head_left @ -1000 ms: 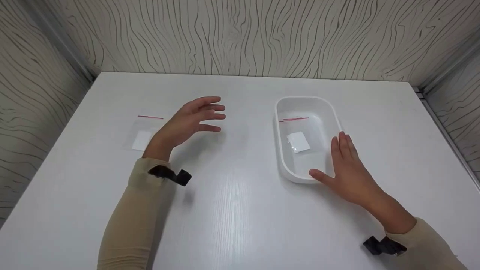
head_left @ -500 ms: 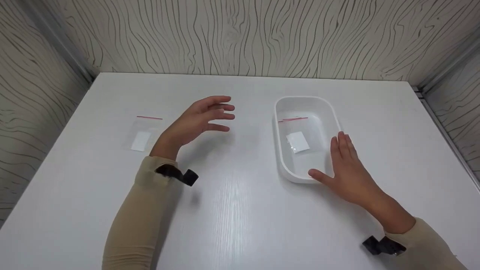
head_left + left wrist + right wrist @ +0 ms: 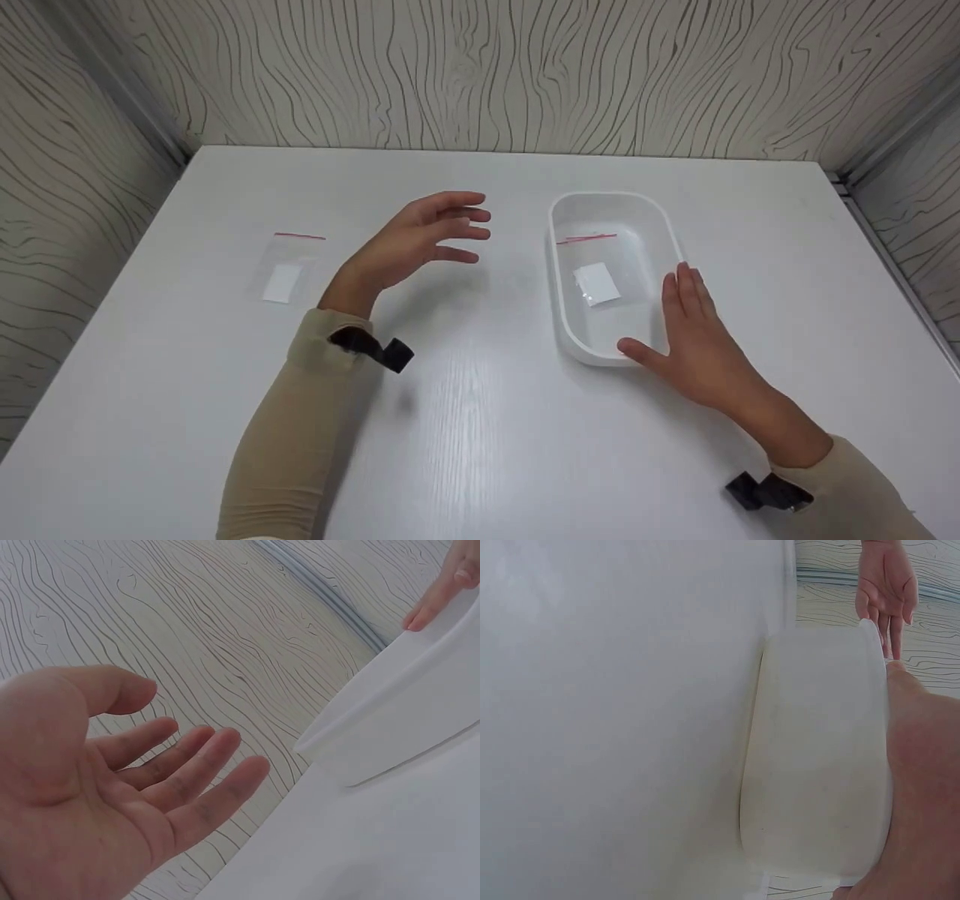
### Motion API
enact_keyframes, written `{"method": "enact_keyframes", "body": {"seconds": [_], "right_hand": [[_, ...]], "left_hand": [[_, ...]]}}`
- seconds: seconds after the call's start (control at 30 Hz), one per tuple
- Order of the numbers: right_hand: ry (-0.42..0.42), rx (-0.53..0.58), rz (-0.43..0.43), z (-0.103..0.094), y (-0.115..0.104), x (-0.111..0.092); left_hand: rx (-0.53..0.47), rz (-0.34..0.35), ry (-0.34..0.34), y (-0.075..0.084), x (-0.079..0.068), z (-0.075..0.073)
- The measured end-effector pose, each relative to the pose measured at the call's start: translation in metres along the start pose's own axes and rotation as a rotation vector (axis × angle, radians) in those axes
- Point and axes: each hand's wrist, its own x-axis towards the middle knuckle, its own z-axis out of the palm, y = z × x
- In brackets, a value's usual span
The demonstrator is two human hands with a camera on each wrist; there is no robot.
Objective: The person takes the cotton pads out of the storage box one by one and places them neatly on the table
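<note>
With fingers spread and slightly bent, my left hand (image 3: 420, 236) hovers over the middle of the table; nothing is in it, as its bare palm (image 3: 112, 817) confirms in the left wrist view. My right hand (image 3: 697, 352) rests on a white oblong plastic container (image 3: 611, 202). Its straight fingers lie along the right rim and its thumb on the near rim. In the container lie clear zip bags (image 3: 598, 283) with red seal strips, seemingly overlapping, with a white patch showing. Left of my left hand, another clear zip bag (image 3: 283, 281) lies flat on the table.
The white table (image 3: 465, 450) reaches back to a wood-grain patterned wall (image 3: 465, 75). Similar panels stand at both sides. A black wrist mount (image 3: 375, 349) sits on the left sleeve, another mount (image 3: 769, 491) on the right.
My left hand has drifted right, away from the bag on the table and toward the container, its fingers held the same way. The right hand and the container have stayed put.
</note>
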Motion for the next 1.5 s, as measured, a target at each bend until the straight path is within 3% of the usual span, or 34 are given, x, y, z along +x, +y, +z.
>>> {"method": "enact_keyframes", "body": {"seconds": [0.77, 1.5], "right_hand": [[0.012, 0.005, -0.008, 0.0, 0.001, 0.0], [0.001, -0.012, 0.006, 0.0, 0.0, 0.002]], "left_hand": [[-0.011, 0.007, -0.066, 0.007, 0.018, 0.027], [-0.031, -0.024, -0.13, 0.008, 0.037, 0.063]]}}
